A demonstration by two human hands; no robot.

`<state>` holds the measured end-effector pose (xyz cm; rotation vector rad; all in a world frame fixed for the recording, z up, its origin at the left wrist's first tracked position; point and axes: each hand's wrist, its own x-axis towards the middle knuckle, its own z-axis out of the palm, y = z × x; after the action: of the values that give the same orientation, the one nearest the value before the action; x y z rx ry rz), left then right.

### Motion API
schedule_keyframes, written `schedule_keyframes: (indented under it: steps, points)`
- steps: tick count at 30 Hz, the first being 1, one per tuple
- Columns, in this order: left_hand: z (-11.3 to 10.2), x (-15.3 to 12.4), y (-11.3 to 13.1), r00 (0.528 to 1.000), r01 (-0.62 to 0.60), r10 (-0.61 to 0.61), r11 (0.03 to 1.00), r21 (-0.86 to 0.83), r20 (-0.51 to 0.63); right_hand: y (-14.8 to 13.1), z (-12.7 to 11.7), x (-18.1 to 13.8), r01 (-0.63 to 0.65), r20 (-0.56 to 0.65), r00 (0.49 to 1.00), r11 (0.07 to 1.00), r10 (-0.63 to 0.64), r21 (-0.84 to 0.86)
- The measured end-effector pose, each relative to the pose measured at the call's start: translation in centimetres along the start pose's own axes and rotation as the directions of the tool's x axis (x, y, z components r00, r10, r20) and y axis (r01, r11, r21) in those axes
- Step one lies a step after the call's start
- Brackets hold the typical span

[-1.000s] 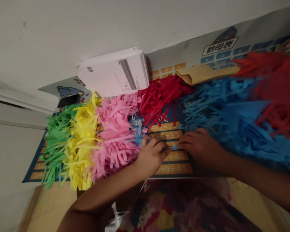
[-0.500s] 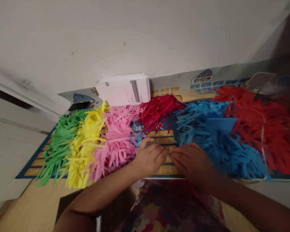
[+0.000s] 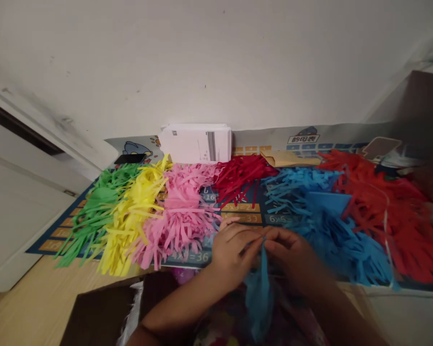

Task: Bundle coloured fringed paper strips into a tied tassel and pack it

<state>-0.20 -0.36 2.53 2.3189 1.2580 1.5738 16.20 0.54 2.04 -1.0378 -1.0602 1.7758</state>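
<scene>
A blue paper tassel [image 3: 260, 298] hangs down over the table's front edge, its strands blurred. My left hand [image 3: 234, 245] pinches its top from one side. Fingertips of my right hand [image 3: 286, 247] close on the same top from the other side, so the two hands nearly touch. Just left of my hands lies a pile of pink fringed paper [image 3: 182, 204]. On the right, close to my right hand, is a pile of blue fringed paper [image 3: 332, 230]. Beyond my hands rests a smaller bunch of dark red fringed paper [image 3: 241, 175].
Yellow fringe [image 3: 133, 211] and green fringe [image 3: 104, 202] lie at the left; red fringe [image 3: 393, 216] covers the right. A stack of white cards [image 3: 191, 144] leans on the wall, near a tan paper piece [image 3: 292, 160]. A black phone-like object [image 3: 130, 159] lies back left.
My hands have come closer together and lower in view. A blue tassel now hangs from their fingertips, where none showed before. The view has shifted slightly.
</scene>
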Motion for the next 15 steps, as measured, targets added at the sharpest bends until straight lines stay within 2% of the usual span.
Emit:
schedule_keyframes:
  steps: [2,5,7,9,12,15]
  points:
    - [0.5,-0.1,0.0,1.0,0.008,-0.008,1.0,0.018,-0.012,0.4,-0.1,-0.1,-0.098,-0.019,0.995,0.99,0.1,0.102]
    - [0.3,0.1,-0.3,0.997,-0.073,0.071,0.996,0.047,0.041,0.9,-0.6,0.2,-0.188,0.018,0.982,0.949,0.19,0.252]
    - [0.1,0.2,-0.6,0.988,-0.138,0.134,0.989,0.048,0.076,1.2,-1.0,0.3,-0.223,0.065,0.975,0.935,0.213,0.276]
    - [0.3,0.1,-0.8,0.986,-0.142,0.137,0.989,0.05,0.091,1.4,-1.3,0.4,-0.245,0.064,0.97,0.935,0.236,0.257]
    - [1.0,-0.2,-0.7,0.998,-0.049,0.047,0.998,0.033,0.05,1.5,-1.2,0.4,-0.231,-0.036,0.969,0.944,0.246,0.237]
    - [1.7,-0.7,-0.4,0.999,0.049,-0.048,0.997,-0.058,0.006,1.6,-0.7,0.2,-0.158,-0.183,0.963,0.965,0.197,0.207]
